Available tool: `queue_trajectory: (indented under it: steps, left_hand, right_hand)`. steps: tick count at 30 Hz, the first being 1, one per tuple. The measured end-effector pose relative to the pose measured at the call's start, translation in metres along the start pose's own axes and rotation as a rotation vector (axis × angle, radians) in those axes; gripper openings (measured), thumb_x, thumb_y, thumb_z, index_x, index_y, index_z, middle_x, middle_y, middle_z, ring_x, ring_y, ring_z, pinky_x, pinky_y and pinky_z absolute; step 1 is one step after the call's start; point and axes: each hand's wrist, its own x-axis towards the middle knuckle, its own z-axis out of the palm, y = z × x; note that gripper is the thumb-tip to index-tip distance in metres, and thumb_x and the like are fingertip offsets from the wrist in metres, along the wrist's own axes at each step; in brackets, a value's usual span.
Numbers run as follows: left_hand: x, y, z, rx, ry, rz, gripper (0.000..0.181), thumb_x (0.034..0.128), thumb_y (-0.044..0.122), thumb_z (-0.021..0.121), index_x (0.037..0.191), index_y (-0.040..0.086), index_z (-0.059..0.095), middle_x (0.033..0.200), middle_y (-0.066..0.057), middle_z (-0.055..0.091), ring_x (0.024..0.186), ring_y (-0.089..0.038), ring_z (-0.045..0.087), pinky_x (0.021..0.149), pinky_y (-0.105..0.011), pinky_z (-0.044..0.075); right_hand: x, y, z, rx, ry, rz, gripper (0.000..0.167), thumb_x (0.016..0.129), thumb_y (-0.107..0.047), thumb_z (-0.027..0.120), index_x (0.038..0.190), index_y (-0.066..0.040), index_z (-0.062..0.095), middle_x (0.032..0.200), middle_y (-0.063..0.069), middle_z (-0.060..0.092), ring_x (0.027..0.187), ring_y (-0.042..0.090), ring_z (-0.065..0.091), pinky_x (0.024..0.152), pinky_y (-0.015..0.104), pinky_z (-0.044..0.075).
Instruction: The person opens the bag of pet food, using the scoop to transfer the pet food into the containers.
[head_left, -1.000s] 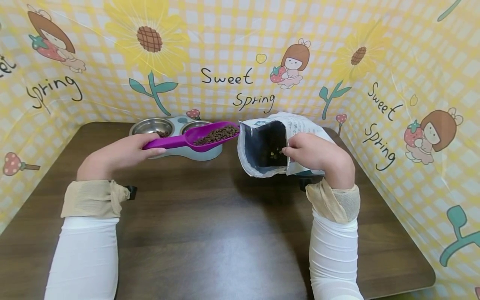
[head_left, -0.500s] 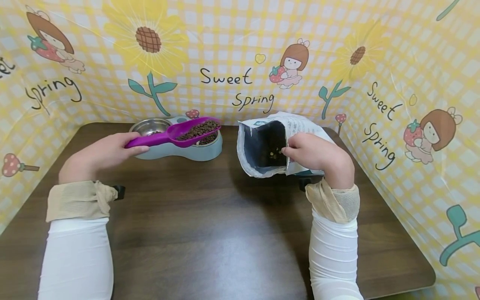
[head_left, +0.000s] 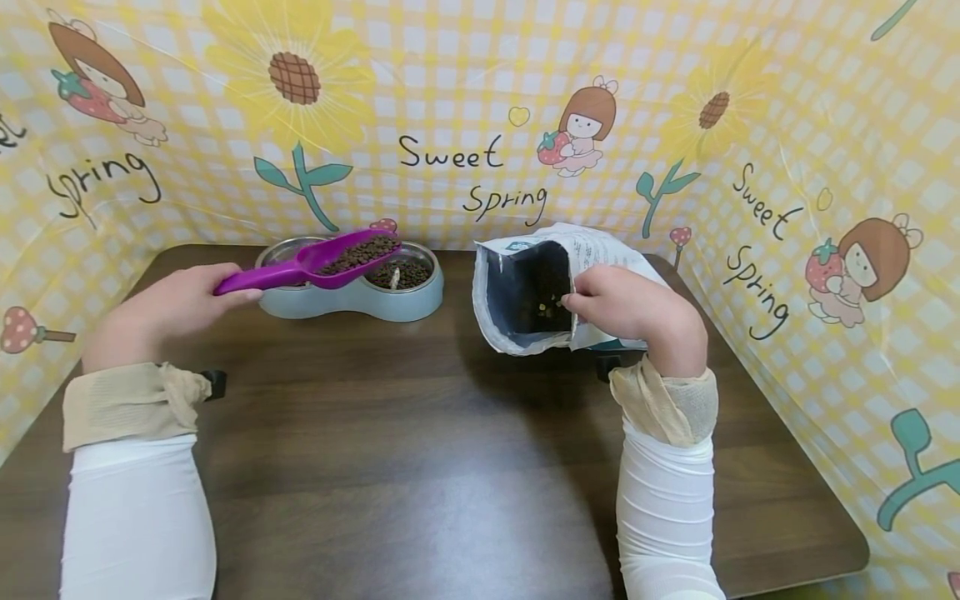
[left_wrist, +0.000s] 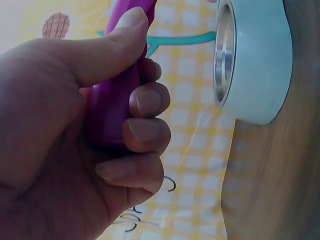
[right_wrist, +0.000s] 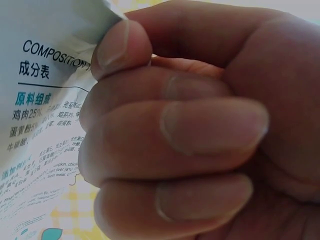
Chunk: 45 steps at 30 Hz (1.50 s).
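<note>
My left hand [head_left: 176, 304] grips the handle of a purple scoop [head_left: 277, 273], fingers curled round it in the left wrist view. Brown kibble [head_left: 363, 254] fills the scoop, which is held above a pale blue double bowl [head_left: 405, 310] with two metal dishes. The right dish holds kibble [head_left: 412, 273]; the scoop covers much of the left dish, where a little kibble shows. My right hand [head_left: 637, 304] pinches the opening edge of a white pet food bag [head_left: 615, 250] between thumb and forefinger. The bag lies on its side, mouth facing left, with some kibble in its dark inside.
The brown wooden table [head_left: 420, 433] carries the bowl at the back left and the bag at the back right. A yellow checked cloth [head_left: 450, 75] with printed flowers and figures stands as a wall behind and on both sides.
My left hand has moved left with the loaded scoop, from beside the bag's mouth to over the double bowl. The right hand and the bag have stayed in place.
</note>
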Motion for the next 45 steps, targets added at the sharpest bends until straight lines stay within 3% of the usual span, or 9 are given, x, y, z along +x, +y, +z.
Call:
queue_trajectory:
  steps: [13, 17, 24, 31, 41, 45]
  left_hand:
    - [-0.02, -0.039, -0.011, -0.014, 0.053, -0.088, 0.046, 0.1154, 0.042, 0.05, 0.108, -0.003, 0.057, 0.072, -0.007, 0.049, 0.069, -0.025, 0.048, 0.066, -0.038, 0.038]
    - [-0.024, -0.045, -0.015, 0.003, 0.074, -0.104, 0.047, 0.1152, 0.039, 0.051, 0.111, -0.008, 0.059, 0.071, -0.009, 0.051, 0.067, -0.027, 0.049, 0.063, -0.038, 0.039]
    - [-0.027, -0.036, -0.02, 0.029, 0.102, -0.141, 0.043, 0.1133, 0.032, 0.055, 0.099, -0.008, 0.06, 0.068, -0.009, 0.05, 0.065, -0.028, 0.049, 0.061, -0.038, 0.039]
    - [-0.024, -0.021, -0.02, 0.065, 0.173, -0.225, 0.038, 0.1105, 0.03, 0.06, 0.111, -0.008, 0.064, 0.076, -0.017, 0.061, 0.072, -0.037, 0.056, 0.059, -0.04, 0.039]
    - [-0.018, -0.006, -0.019, 0.125, 0.258, -0.224, 0.031, 0.1073, 0.022, 0.062, 0.109, -0.009, 0.065, 0.087, -0.032, 0.061, 0.075, -0.045, 0.055, 0.061, -0.055, 0.045]
    - [-0.015, -0.001, -0.018, 0.15, 0.299, -0.208, 0.026, 0.1048, 0.017, 0.063, 0.115, -0.006, 0.068, 0.094, -0.036, 0.065, 0.078, -0.049, 0.058, 0.065, -0.062, 0.046]
  right_hand:
    - [0.0, 0.0, 0.0, -0.004, 0.002, -0.002, 0.039, 0.11, -0.022, 0.055, 0.073, -0.012, 0.06, 0.07, -0.001, 0.047, 0.07, 0.02, 0.052, 0.071, 0.033, 0.042]
    - [0.0, 0.0, 0.001, -0.007, 0.002, -0.002, 0.039, 0.11, -0.022, 0.055, 0.073, -0.012, 0.06, 0.07, -0.001, 0.047, 0.07, 0.02, 0.052, 0.071, 0.033, 0.042]
    - [0.0, 0.0, 0.001, -0.007, 0.002, -0.003, 0.039, 0.11, -0.022, 0.055, 0.072, -0.012, 0.059, 0.069, -0.002, 0.046, 0.069, 0.02, 0.052, 0.07, 0.033, 0.042]
    - [0.0, 0.001, 0.001, -0.015, 0.008, -0.013, 0.04, 0.11, -0.021, 0.055, 0.071, -0.013, 0.057, 0.069, -0.002, 0.046, 0.069, 0.02, 0.051, 0.07, 0.034, 0.042]
    - [0.0, 0.0, 0.0, -0.017, 0.003, -0.012, 0.041, 0.11, -0.022, 0.054, 0.07, -0.013, 0.057, 0.068, -0.002, 0.046, 0.068, 0.019, 0.051, 0.069, 0.034, 0.042]
    - [0.0, 0.001, 0.0, -0.012, 0.003, -0.019, 0.041, 0.11, -0.021, 0.054, 0.069, -0.013, 0.056, 0.067, -0.002, 0.045, 0.067, 0.019, 0.051, 0.07, 0.034, 0.042]
